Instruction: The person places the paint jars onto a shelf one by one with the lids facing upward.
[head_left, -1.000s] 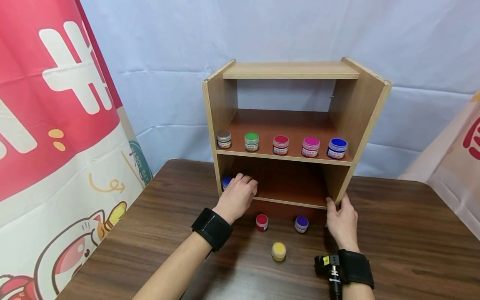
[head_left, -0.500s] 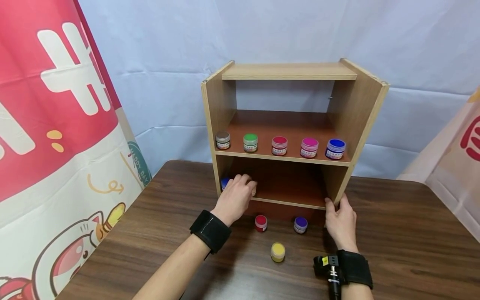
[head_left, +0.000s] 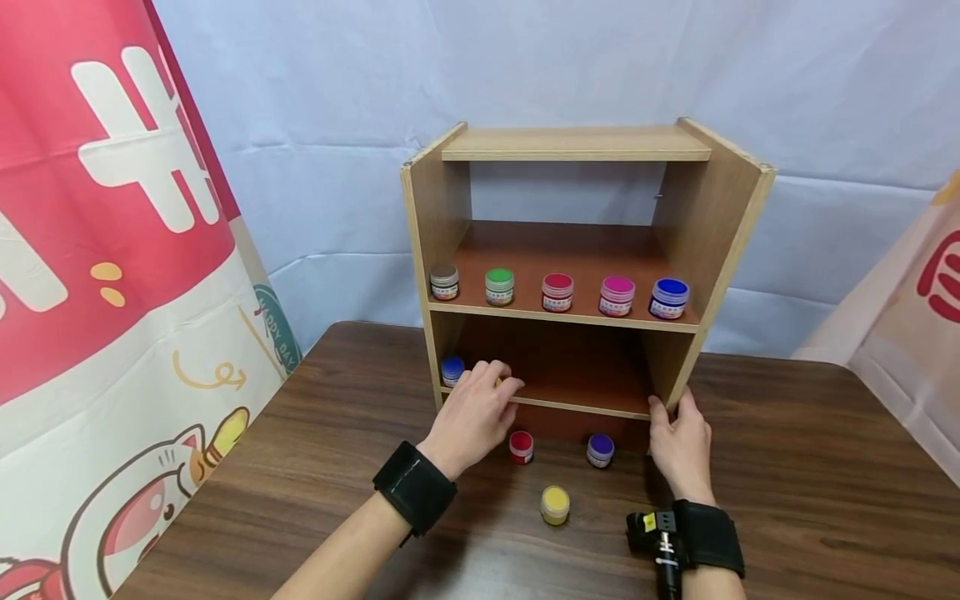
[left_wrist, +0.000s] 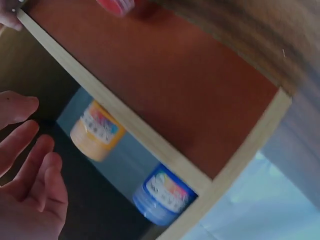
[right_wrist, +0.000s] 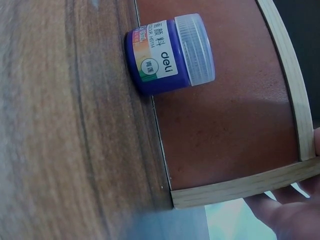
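On the lower shelf's left part stand a blue paint jar (head_left: 452,372) and an orange-yellow paint jar (left_wrist: 97,131); the head view hides most of the latter behind my left hand (head_left: 472,414). The left wrist view shows that hand's fingers (left_wrist: 31,172) loosely bent and apart from both jars. My right hand (head_left: 681,443) grips the wooden shelf unit (head_left: 708,225) at its lower right corner, thumb at the lower board's edge, fingers round the outside of the side panel. Nearby, a purple paint jar (right_wrist: 162,55) stands on the table by the base.
Along the middle shelf stand several paint jars, from grey (head_left: 445,282) and green (head_left: 499,286) to blue (head_left: 668,298). A red jar (head_left: 521,447) and a yellow jar (head_left: 555,505) are on the brown table (head_left: 825,467). Pale cloth (head_left: 570,58) hangs behind the unit.
My left hand has let go of the orange-yellow jar and drawn back slightly, its fingers spreading. More of the blue jar shows now. The right hand keeps its grip on the shelf unit.
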